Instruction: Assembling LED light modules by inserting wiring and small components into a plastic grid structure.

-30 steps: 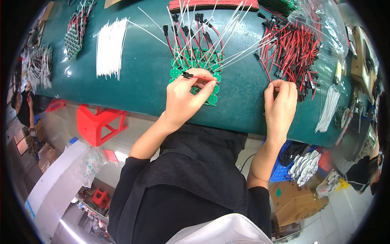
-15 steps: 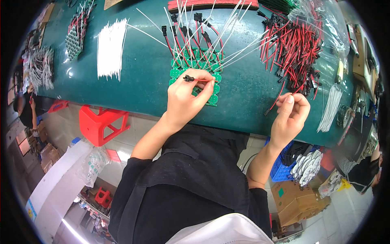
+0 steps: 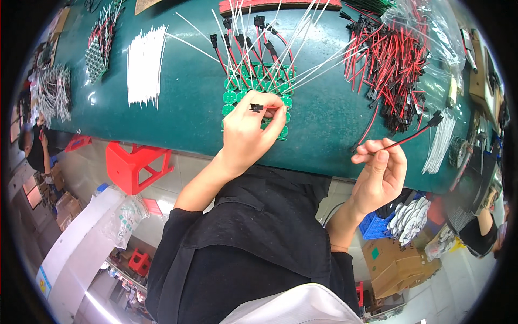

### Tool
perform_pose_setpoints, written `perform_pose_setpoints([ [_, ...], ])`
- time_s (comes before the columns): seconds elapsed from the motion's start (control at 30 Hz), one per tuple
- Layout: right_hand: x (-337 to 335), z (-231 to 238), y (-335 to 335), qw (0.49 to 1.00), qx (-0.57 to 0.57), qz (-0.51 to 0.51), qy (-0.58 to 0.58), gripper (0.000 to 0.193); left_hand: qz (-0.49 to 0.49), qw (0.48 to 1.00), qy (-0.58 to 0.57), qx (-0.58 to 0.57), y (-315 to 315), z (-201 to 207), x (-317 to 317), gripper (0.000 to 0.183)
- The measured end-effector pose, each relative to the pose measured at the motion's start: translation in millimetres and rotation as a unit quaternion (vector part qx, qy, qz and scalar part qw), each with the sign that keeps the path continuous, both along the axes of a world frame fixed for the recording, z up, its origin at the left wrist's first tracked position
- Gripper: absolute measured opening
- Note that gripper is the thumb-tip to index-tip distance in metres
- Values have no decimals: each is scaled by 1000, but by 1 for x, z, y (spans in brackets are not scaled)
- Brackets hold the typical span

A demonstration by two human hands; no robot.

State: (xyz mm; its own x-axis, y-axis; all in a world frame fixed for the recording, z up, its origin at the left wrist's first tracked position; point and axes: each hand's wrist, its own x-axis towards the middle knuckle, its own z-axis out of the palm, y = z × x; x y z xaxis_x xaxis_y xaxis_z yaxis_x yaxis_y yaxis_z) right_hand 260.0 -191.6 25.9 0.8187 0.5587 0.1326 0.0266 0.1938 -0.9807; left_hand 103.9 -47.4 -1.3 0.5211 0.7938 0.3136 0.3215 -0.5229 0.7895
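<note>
My left hand [image 3: 245, 132] is over the near part of a green circuit board panel [image 3: 230, 97], pinching a short red connector lead whose black plug [image 3: 256, 108] lies across the fingers. Off the table's front edge to the right, my right hand [image 3: 382, 175] pinches another red-and-black connector lead [image 3: 410, 138], its black plug pointing up and right. Several red-and-black leads [image 3: 236, 53] and long thin white wires [image 3: 302, 32] stand up from the far rows of the panel. My left fingers hide part of the near rows.
Beyond my right hand lies a heap of red-and-black leads [image 3: 386, 70] beside a clear plastic bag [image 3: 440, 38]. White wire bundles lie at left [image 3: 145, 67] and far right [image 3: 440, 143]. A red strip [image 3: 280, 6] lies behind the panel. A red stool [image 3: 129, 167] stands below the table edge.
My right hand has drawn a lead out of the heap and moved slightly nearer to me, the plug now swung up right. My left hand still pinches its lead, turned slightly.
</note>
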Motion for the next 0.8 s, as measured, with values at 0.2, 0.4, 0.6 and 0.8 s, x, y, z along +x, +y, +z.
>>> perform_pose_setpoints([
  [0.2,-17,-3,-4,995,-24,82,45,9,-22,999,-6,28,2,-6,4,22],
  [0.4,-33,-15,14,964,-116,126,-201,11,-10,998,-6,-55,2,-3,0,33],
  [0.6,-36,-20,31,906,-89,170,-377,19,-167,940,-124,-270,-4,26,-19,24],
  [0.8,-35,-12,38,877,-112,219,-412,18,-149,941,-105,-284,1,24,-27,9],
])
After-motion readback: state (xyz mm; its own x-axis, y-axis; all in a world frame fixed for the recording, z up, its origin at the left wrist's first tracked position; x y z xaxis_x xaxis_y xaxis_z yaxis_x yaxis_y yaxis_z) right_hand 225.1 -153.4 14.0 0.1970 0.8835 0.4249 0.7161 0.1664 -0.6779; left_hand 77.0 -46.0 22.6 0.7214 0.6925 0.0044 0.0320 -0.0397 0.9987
